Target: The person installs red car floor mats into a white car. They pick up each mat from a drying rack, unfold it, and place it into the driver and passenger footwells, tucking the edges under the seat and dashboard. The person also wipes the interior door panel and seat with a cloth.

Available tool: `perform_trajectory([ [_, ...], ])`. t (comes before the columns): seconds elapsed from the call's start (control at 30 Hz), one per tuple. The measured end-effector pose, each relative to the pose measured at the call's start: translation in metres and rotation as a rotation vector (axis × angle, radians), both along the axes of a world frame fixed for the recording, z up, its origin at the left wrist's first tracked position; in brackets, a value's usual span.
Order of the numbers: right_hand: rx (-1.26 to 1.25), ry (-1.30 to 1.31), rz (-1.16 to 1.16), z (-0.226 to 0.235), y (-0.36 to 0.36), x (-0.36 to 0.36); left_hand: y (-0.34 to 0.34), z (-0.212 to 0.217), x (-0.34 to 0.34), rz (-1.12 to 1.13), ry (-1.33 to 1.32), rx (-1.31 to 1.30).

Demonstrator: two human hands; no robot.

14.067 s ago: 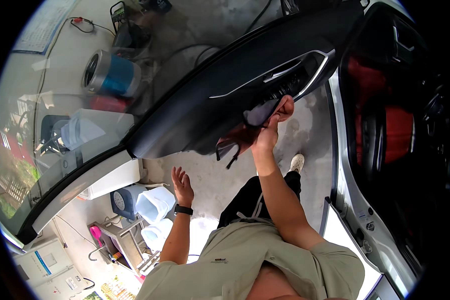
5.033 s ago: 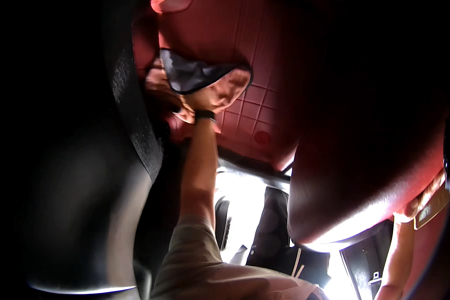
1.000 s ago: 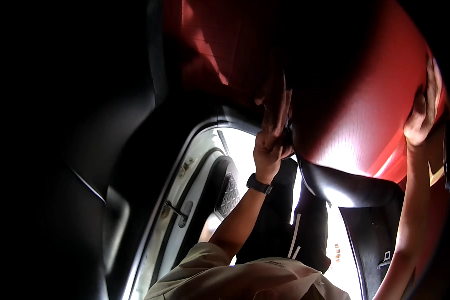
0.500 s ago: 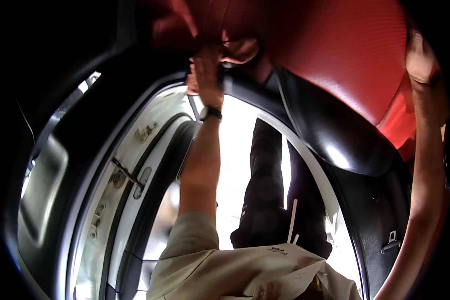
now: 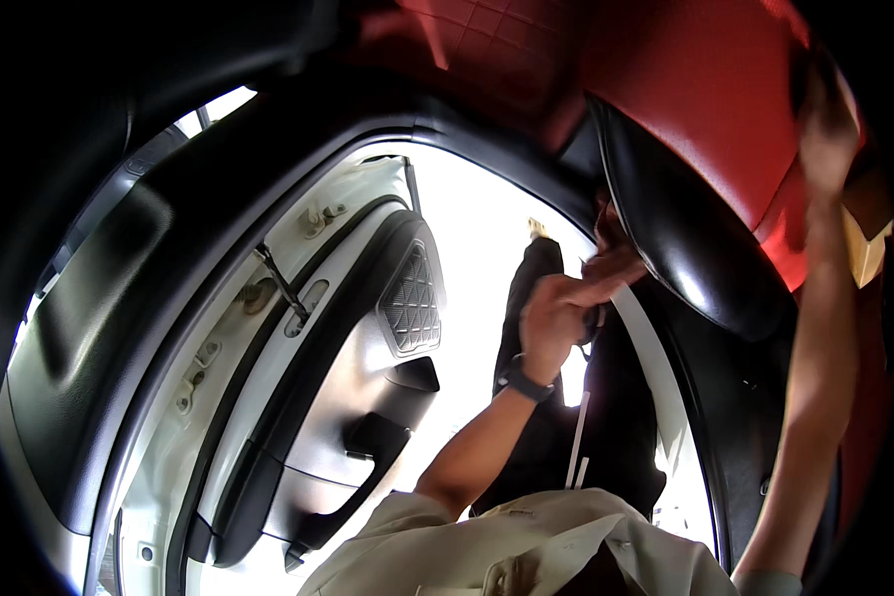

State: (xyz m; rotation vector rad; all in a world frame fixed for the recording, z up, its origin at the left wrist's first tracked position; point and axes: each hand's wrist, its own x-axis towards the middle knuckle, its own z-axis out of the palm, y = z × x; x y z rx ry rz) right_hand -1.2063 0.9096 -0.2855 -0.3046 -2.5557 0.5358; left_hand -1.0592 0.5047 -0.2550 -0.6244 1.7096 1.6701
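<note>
My left hand, with a dark watch on its wrist, is at the outer side of the car seat. It holds a crumpled brownish-red cloth against the edge of the black plastic seat side trim; the cloth is partly in shadow. My right hand is up at the right against the red seat, blurred, its fingers mostly indistinct. The red seat has a textured surface.
The white car door stands open on the left, with a speaker grille and a door check strap. A black dashboard side lies further left. Below the seat runs the curved door sill. A tan-yellow object shows at the far right.
My left hand has moved with the cloth from the far floor area by the sill, right and nearer, to the seat's side trim. My right hand remains by the seat. The view has shifted.
</note>
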Motion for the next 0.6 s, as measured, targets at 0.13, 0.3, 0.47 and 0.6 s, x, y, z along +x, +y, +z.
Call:
perform_trajectory([
  [0.13, -0.694, -0.082, 0.324, 0.088, -0.198, 0.055, -0.009, 0.055, -0.076, 0.276, 0.070, -0.093],
  [0.3, -1.227, -0.393, 0.201, 0.003, -0.302, 0.086, -0.014, 0.062, -0.088, 0.123, 0.118, 0.024],
  [0.47, -2.507, -0.378, -0.008, -0.072, -0.350, 0.024, -0.047, -0.008, -0.084, 0.032, 0.111, 0.225],
  [0.6, -2.220, -0.202, -0.001, -0.081, -0.381, -0.054, -0.053, -0.030, -0.103, 0.241, 0.338, -0.156],
])
